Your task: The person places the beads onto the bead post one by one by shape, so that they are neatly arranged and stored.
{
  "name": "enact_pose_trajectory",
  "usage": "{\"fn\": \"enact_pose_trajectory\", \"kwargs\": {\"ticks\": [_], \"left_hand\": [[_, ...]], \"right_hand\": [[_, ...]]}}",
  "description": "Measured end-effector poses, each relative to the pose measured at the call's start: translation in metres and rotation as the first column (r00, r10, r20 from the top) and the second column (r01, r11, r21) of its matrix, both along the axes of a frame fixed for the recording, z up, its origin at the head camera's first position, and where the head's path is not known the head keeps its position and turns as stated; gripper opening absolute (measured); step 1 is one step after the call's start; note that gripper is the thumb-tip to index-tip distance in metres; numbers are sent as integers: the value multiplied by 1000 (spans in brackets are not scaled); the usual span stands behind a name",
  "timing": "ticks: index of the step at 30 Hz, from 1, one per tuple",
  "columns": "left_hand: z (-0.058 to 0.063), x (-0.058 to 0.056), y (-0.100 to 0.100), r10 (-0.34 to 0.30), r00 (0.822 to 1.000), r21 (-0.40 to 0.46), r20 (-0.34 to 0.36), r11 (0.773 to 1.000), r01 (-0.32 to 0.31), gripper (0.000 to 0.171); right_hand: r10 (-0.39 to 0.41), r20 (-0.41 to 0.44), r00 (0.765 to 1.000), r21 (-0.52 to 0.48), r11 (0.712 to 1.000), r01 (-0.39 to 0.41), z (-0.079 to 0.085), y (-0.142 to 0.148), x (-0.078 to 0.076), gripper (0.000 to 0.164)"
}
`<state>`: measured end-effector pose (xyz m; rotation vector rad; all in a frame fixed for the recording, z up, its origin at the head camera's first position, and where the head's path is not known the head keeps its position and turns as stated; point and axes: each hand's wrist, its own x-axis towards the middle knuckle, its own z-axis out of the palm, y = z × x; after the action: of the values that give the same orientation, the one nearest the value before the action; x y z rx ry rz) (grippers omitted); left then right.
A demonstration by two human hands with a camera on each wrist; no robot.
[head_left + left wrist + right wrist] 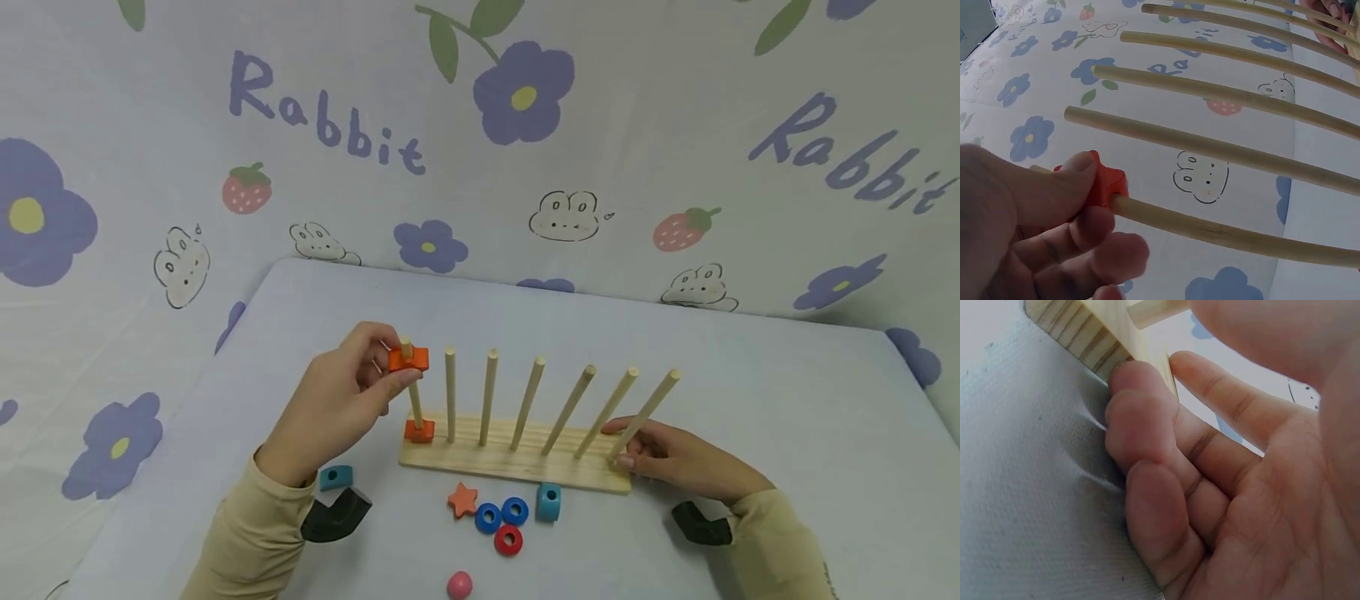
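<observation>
With my left hand (347,393), thumb and fingers closed in a pinch, I hold an orange-red star bead (417,359) near the top of the leftmost peg (416,404); the peg passes through it and its tip shows above. A second orange-red bead (419,431) sits at the foot of that peg. The other six pegs on the wooden pegboard (480,463) are bare. My right hand (678,460) grips the board's right end, thumb on the near side, index finger along the far side, the other fingers curled against its end. On the white table (795,400), just nearer than the board, lie an orange star (462,500), two blue rings (488,518), a red ring (508,540) and a turquoise bead (549,502) to their right. A pink bead (460,585) lies nearest me, and a turquoise block (336,477) is at the left, beside my left wrist. Behind the table hangs a flower-printed cloth (480,183) lettered "Rabbit".
</observation>
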<state>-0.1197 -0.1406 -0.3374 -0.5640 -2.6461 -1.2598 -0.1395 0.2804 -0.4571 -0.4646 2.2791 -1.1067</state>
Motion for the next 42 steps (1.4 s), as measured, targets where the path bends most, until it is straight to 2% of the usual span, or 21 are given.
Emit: {"fn": "enact_pose_trajectory", "kwargs": {"ticks": [4,9,14,18,21,25,30,36,42], "left_hand": [[-6,-1,-4,-15,997,-65,69,998,20,29],[-14,-7,-6,-52,992,-133,113,989,67,24],[-25,-17,-7,-97,983,-239,155,962,132,20],[-34,-24,-8,-140,971,-278,195,941,191,18],[-46,-29,-9,-154,960,-309,233,925,223,17],[-60,-33,-10,-154,945,-337,289,907,251,20],[-71,-34,-9,-149,928,-345,341,899,271,23],[-80,-34,-5,-106,917,-386,384,884,264,24],[-81,-36,-2,-95,906,-406,413,871,276,28]], "right_hand": [[-1,16,1000,-3,1000,1,-1,-1,1,43],[7,-12,1000,-10,1000,-7,1,-2,1,44],[-7,-24,1000,10,1000,7,2,-2,2,43],[-6,-43,999,19,1000,6,1,-1,3,44],[0,-62,998,29,1000,2,0,0,3,46],[8,-71,997,31,1000,-6,1,-3,2,47],[19,-61,998,18,1000,-18,6,-6,1,49],[-6,-50,999,72,997,10,10,-8,2,50],[-10,-50,999,48,999,13,9,-7,3,50]]}}
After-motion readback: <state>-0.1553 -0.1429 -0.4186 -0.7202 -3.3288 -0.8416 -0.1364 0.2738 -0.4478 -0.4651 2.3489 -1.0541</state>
